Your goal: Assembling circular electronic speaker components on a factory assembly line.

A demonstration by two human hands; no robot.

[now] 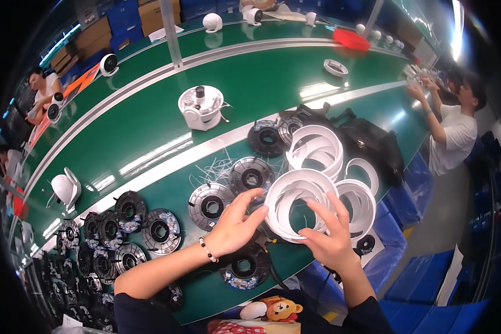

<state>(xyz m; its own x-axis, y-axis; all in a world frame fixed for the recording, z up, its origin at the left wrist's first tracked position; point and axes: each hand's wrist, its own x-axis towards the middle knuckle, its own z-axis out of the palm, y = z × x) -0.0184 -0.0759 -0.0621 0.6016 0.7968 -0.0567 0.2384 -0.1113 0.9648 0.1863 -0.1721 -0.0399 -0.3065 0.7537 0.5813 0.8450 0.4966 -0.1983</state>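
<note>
A long green surface (150,119) is curving through a busy assembly hall, and at its near edge I am holding a white ring (295,203) between both hands: my right fingers (324,214) pinching its lower rim, my left fingers (250,201) spread, touching its left side.
</note>
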